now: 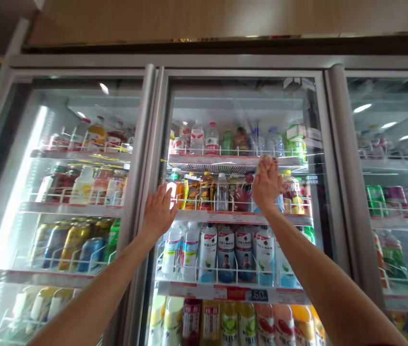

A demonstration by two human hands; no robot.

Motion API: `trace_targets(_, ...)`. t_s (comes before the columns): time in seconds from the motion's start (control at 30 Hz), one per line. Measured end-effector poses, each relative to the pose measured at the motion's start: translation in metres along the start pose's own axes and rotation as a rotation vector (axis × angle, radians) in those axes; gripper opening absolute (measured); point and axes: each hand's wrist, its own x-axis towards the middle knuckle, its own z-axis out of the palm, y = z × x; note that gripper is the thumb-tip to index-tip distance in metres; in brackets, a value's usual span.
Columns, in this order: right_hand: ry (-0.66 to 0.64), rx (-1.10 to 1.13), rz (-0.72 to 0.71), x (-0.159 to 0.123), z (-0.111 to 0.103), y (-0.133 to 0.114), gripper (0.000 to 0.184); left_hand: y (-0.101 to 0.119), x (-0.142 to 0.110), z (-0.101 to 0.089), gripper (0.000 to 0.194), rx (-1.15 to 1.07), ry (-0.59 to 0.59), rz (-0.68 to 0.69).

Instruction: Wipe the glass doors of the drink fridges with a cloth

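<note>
My left hand [158, 211] lies flat with fingers spread, against the left side of the middle glass door [240, 91], by its metal frame [157, 120]. My right hand [267, 187] reaches higher on the same door, its fingers stretched upward over the glass. A small pale patch shows at those fingertips; whether it is a reflection or a thin object I cannot make out. Behind the glass, drink bottles [212, 139] stand on the upper shelf, and white-and-blue labelled bottles [226, 254] stand lower, between my forearms.
Left of it, another glass door [81, 101] covers shelves of bottles and cans [68, 245]. A third door [391, 110] is at the right. Thick metal uprights [355, 182] divide them. Wood panelling [225, 21] runs above. A price tag [259, 295] hangs on a lower shelf edge.
</note>
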Motion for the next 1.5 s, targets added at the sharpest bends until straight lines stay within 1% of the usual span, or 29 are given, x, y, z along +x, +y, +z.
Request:
trace_targets(0.03,-0.059,0.011,-0.101,-0.005,0.003,-0.013,0.051,-0.002,0.000,0.000,0.052,0.007,-0.009,0.007)
trace_targets(0.13,-0.317,0.085,-0.663,-0.029,0.010,-0.053,0.055,-0.005,-0.002,-0.005,0.052,0.007,-0.023,0.032)
trace_targets(0.17,-0.358,0.104,-0.769,-0.031,0.012,-0.062,0.057,-0.006,-0.003,-0.008,0.051,0.004,-0.021,0.050)
trace_targets(0.2,-0.359,0.110,-0.775,-0.028,0.013,-0.067,0.057,-0.008,-0.004,-0.012,0.051,0.004,-0.011,0.075)
trace_targets(0.23,-0.320,0.105,-0.682,-0.020,0.015,-0.071,0.057,-0.011,-0.005,-0.018,0.051,0.010,0.005,0.101)
trace_targets(0.3,-0.186,0.086,-0.345,0.002,0.020,-0.076,0.053,-0.017,-0.007,-0.029,0.051,0.033,0.048,0.140)
trace_targets(0.33,-0.142,0.085,-0.222,0.012,0.025,-0.081,0.052,-0.020,-0.008,-0.034,0.051,0.045,0.067,0.148)
trace_targets(0.37,-0.133,0.093,-0.177,0.018,0.029,-0.089,0.051,-0.024,-0.008,-0.038,0.052,0.055,0.082,0.145)
trace_targets(0.43,-0.207,0.121,-0.298,0.015,0.039,-0.113,0.051,-0.033,-0.010,-0.045,0.053,0.063,0.098,0.123)
trace_targets(0.53,-0.400,0.191,-0.729,-0.006,0.049,-0.157,0.054,-0.047,-0.015,-0.053,0.054,0.068,0.088,0.111)
trace_targets(0.57,-0.431,0.211,-0.811,-0.008,0.052,-0.169,0.055,-0.051,-0.017,-0.055,0.054,0.070,0.080,0.115)
trace_targets(0.6,-0.431,0.221,-0.814,-0.005,0.054,-0.178,0.056,-0.056,-0.018,-0.058,0.053,0.072,0.073,0.117)
trace_targets(0.63,-0.403,0.221,-0.739,0.002,0.057,-0.185,0.056,-0.060,-0.020,-0.061,0.052,0.077,0.070,0.115)
trace_targets(0.73,-0.279,0.194,-0.364,0.028,0.066,-0.202,0.054,-0.070,-0.021,-0.070,0.051,0.101,0.076,0.104)
trace_targets(0.77,-0.273,0.197,-0.333,0.031,0.068,-0.208,0.052,-0.071,-0.020,-0.073,0.050,0.108,0.078,0.104)
trace_targets(0.8,-0.292,0.208,-0.375,0.030,0.070,-0.214,0.051,-0.072,-0.019,-0.075,0.050,0.112,0.079,0.105)
trace_targets(0.9,-0.396,0.247,-0.674,0.013,0.073,-0.228,0.047,-0.072,-0.012,-0.079,0.050,0.094,0.093,0.093)
trace_targets(0.93,-0.409,0.252,-0.736,0.009,0.073,-0.229,0.047,-0.071,-0.009,-0.080,0.050,0.083,0.099,0.089)
trace_targets(0.97,-0.400,0.250,-0.740,0.007,0.073,-0.228,0.047,-0.070,-0.007,-0.079,0.051,0.072,0.104,0.088)
trace_targets(1.0,-0.367,0.243,-0.684,0.009,0.074,-0.225,0.048,-0.069,-0.005,-0.078,0.051,0.063,0.108,0.090)
trace_targets(1.1,-0.229,0.210,-0.391,0.017,0.071,-0.211,0.055,-0.064,0.002,-0.071,0.052,0.036,0.123,0.094)
trace_targets(1.13,-0.212,0.198,-0.351,0.015,0.069,-0.207,0.056,-0.062,0.003,-0.068,0.053,0.024,0.127,0.091)
trace_targets(1.17,-0.225,0.190,-0.385,0.010,0.066,-0.203,0.058,-0.060,0.005,-0.065,0.053,0.011,0.128,0.089)
trace_targets(1.27,-0.359,0.180,-0.743,-0.010,0.056,-0.190,0.060,-0.052,0.008,-0.055,0.052,-0.024,0.121,0.088)
trace_targets(1.3,-0.384,0.167,-0.812,-0.013,0.053,-0.183,0.059,-0.049,0.009,-0.053,0.052,-0.032,0.120,0.092)
trace_targets(1.33,-0.385,0.146,-0.814,-0.012,0.050,-0.175,0.058,-0.045,0.009,-0.050,0.052,-0.037,0.120,0.098)
trace_targets(1.37,-0.362,0.120,-0.746,-0.008,0.048,-0.167,0.057,-0.041,0.010,-0.048,0.052,-0.041,0.122,0.105)
trace_targets(1.47,-0.218,0.077,-0.388,0.016,0.045,-0.143,0.057,-0.029,0.012,-0.042,0.052,-0.055,0.122,0.123)
trace_targets(1.5,-0.186,0.080,-0.326,0.022,0.044,-0.137,0.058,-0.025,0.013,-0.040,0.052,-0.059,0.120,0.128)
